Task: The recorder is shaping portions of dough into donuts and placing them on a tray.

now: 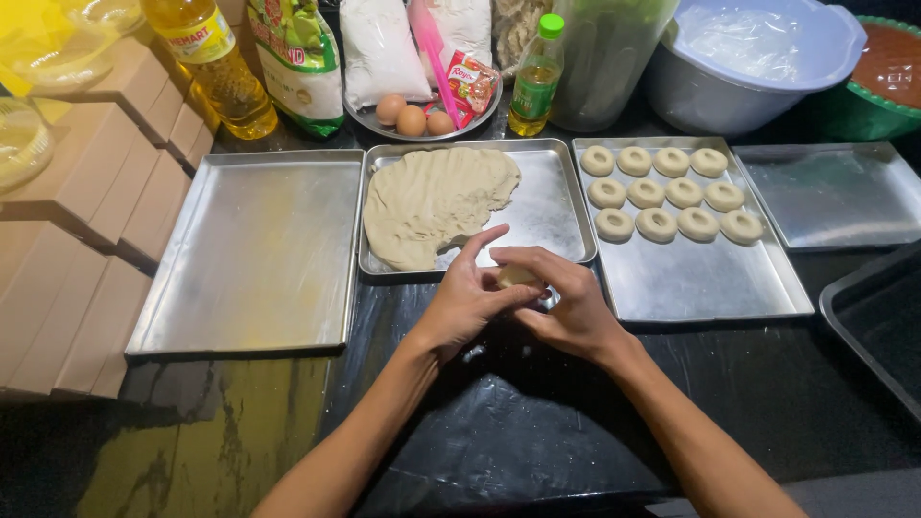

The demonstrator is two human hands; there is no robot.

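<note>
Both hands — left hand [467, 299] and right hand [566, 302] — close together around a small dough piece [516, 276], held just below the middle tray [561, 206] with the flattened dough sheet [434, 201].

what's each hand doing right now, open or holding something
Left hand: closed on a small piece of dough.
Right hand: closed on the same piece of dough, from the other side.

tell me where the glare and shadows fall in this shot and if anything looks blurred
Head view: soft glare on the empty silver metal tray and the glossy black tabletop; shadow pools under the left hand and right hand, which hold a small beige dough piece; the lower left corner is dim; focus is sharp, edges slightly bowed.
</note>
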